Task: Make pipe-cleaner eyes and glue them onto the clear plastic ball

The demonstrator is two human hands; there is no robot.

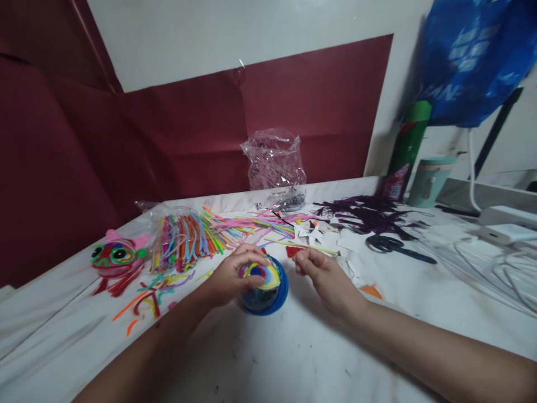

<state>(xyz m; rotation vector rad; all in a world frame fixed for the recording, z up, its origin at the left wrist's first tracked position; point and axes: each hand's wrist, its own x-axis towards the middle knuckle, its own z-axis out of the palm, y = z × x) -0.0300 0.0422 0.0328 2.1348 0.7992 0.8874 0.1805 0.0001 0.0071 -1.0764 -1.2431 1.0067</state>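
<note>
My left hand (240,274) is wrapped over a round craft piece (268,288) with a blue coiled rim and a patch of yellow, white, pink and blue strips. The fingers hide part of it. Just to the right, my right hand (325,274) pinches a small red piece (295,252) between thumb and fingertips, a short gap away from the round piece. Whether the red piece is felt or paper I cannot tell. Behind that hand lies a thin yellow-green pipe cleaner (308,246).
Bundled pipe cleaners (184,238), cut scraps (155,299) and a pink decorated face ornament (117,257) lie left. At the back are a clear plastic bag (277,162) and dark purple strands (369,215). Scissors (398,249), white cables (499,268) and a green cup (430,182) stand or lie right.
</note>
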